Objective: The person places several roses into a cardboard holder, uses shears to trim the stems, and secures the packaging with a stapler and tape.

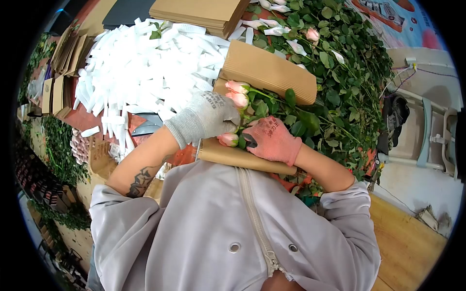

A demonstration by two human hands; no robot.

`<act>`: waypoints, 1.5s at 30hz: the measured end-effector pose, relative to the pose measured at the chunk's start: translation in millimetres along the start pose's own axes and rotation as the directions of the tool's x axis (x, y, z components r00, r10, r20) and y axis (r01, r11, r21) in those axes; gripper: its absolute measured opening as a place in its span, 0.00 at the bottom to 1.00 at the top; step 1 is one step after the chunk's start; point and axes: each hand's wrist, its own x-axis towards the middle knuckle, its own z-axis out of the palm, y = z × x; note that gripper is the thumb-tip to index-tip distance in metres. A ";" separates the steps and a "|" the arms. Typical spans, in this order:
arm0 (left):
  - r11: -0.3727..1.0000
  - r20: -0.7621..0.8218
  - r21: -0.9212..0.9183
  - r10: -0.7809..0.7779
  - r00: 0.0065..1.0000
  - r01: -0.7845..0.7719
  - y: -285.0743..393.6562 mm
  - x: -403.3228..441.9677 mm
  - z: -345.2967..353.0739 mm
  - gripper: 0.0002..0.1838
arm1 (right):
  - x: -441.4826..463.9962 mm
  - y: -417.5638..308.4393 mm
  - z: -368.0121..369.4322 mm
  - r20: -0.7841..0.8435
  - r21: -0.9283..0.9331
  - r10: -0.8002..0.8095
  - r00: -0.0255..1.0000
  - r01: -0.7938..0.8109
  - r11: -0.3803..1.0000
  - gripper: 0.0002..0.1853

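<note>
Pink roses [238,100] lie on an opened sheet of brown corrugated cardboard [272,72], their leafy stems pointing right. My left hand [211,115], in a grey-white glove, is beside the blooms with its fingers curled; what they pinch is hidden. In a red glove, my right hand [273,140] is closed over the stem just behind a lower pink rose [228,139]. Close to my body, the cardboard's near flap [247,156] curves up under my right hand.
A heap of white paper-like sleeves [150,68] covers the table's left side. Behind it are stacked brown cardboard sheets [199,14]. Leafy rose stems [349,97], some blooms wrapped in white, pile up on the right. A folding chair [427,131] stands beyond.
</note>
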 end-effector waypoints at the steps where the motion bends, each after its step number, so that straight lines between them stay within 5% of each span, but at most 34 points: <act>1: 0.998 0.009 -0.016 -0.057 0.998 0.057 1.3 -0.1 -0.8 0.08 | 1.3 -0.5 0.1 0.003 0.002 -0.001 1.000 0.001 1.000 0.16; 7: 0.989 0.002 -0.063 -0.137 0.991 0.137 2.7 -1.7 -0.1 0.08 | 8.0 -17.2 -11.4 -0.031 -0.018 0.129 0.991 -0.130 0.991 0.12; 10: 0.984 0.034 -0.064 -0.165 0.986 0.167 8.0 -2.7 -6.5 0.08 | 11.2 -23.8 -16.0 0.112 0.018 0.190 0.975 -0.193 0.981 0.11; 19: 0.988 -0.064 -0.046 -0.151 0.986 0.148 31.8 -27.8 -15.1 0.11 | 3.9 -10.3 -15.3 -0.052 0.131 0.088 0.995 -0.081 0.988 0.12; 21: 0.973 0.077 -0.080 -0.212 0.974 0.218 41.4 -32.1 -29.0 0.14 | 3.8 -15.2 -28.7 -0.325 -0.160 0.137 0.936 -0.198 0.967 0.14; 25: 0.978 -0.005 -0.109 -0.178 0.984 0.177 44.6 -43.6 -24.4 0.15 | 22.1 -3.6 -35.0 -0.013 -0.326 0.222 0.975 -0.214 0.921 0.15; 28: 0.976 0.100 -0.057 -0.206 0.973 0.212 54.3 -43.4 -28.0 0.19 | 19.9 -1.1 -30.0 -0.042 -0.344 0.137 0.990 -0.143 0.928 0.14; 30: 0.985 -0.022 -0.033 -0.173 0.985 0.172 61.0 -46.6 -20.8 0.23 | 17.5 1.2 -27.3 -0.028 -0.354 0.118 0.993 -0.120 0.928 0.14; 38: 0.985 0.059 -0.077 -0.149 0.987 0.153 52.4 -49.9 -18.2 0.27 | 17.0 11.3 -8.1 -0.166 -0.349 -0.020 0.986 -0.040 0.936 0.13; 40: 0.988 0.047 -0.072 -0.135 0.990 0.138 52.9 -47.7 -20.2 0.27 | 13.9 7.6 -9.3 -0.093 -0.337 0.089 0.992 -0.115 0.934 0.14; 42: 0.990 -0.158 0.072 -0.112 0.981 0.124 59.8 -36.9 -23.0 0.26 | 12.0 10.0 -15.2 -0.096 -0.313 0.087 0.992 -0.113 0.943 0.15; 45: 0.980 -0.159 0.170 -0.080 0.984 0.107 64.3 -29.5 -7.6 0.29 | 4.8 2.8 -27.9 -0.175 -0.234 0.182 0.968 -0.220 0.947 0.19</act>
